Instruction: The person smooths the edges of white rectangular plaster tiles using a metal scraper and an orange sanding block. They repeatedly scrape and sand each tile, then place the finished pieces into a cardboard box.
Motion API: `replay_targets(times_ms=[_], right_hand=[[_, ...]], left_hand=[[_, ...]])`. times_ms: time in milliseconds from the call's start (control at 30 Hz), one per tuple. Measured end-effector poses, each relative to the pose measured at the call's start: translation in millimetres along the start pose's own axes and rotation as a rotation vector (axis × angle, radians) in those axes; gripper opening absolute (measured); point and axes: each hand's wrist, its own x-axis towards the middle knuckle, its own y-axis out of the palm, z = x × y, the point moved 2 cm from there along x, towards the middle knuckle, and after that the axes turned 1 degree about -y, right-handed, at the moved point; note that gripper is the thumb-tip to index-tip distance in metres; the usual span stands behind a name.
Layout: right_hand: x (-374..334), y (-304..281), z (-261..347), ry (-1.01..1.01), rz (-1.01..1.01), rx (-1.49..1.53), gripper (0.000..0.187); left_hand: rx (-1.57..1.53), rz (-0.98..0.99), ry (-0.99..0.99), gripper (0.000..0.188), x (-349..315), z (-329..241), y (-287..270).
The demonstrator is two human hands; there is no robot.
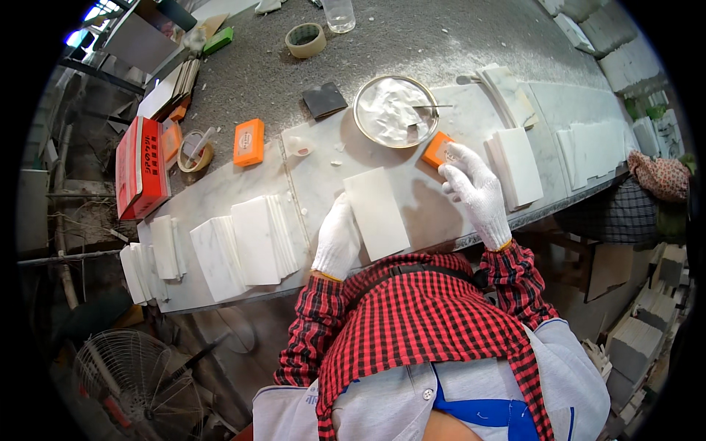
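Observation:
My left hand (pixel 339 237), in a white knit glove, grips the left edge of a white marble-like tile (pixel 376 213) and holds it tilted above the worktop. Also gloved, my right hand (pixel 474 185) hovers to the right of the tile, its fingers loosely bent and apart, with nothing visible in them. Just beyond those fingertips lies an orange box (pixel 439 150), partly covered by them. Farther off stands a round tin of white paste (pixel 388 99), with a thin metal tool (pixel 432 106) lying across its rim.
Stacks of white tiles stand left (pixel 257 239) and right (pixel 517 167) on the pale stone slab (pixel 323 173). Around them are a small plastic cup (pixel 298 146), a black square pad (pixel 324 100), another orange box (pixel 248 142), a red carton (pixel 143 169) and a tape roll (pixel 305 41). A wire-caged fan (pixel 140 382) stands lower left.

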Motion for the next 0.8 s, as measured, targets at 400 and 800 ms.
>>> replay_targets(times_ms=[400, 800], right_hand=[[38.4, 7.1, 27.2, -0.401, -0.035, -0.492, 0.065], [74.2, 23.8, 32.8, -0.564, -0.08, -0.639, 0.032]], left_hand=[[0.294, 0.129, 0.119, 0.053, -18.5, -12.6, 9.3], [0.225, 0.124, 0.143, 0.058, -20.6, -6.7, 0.4]])
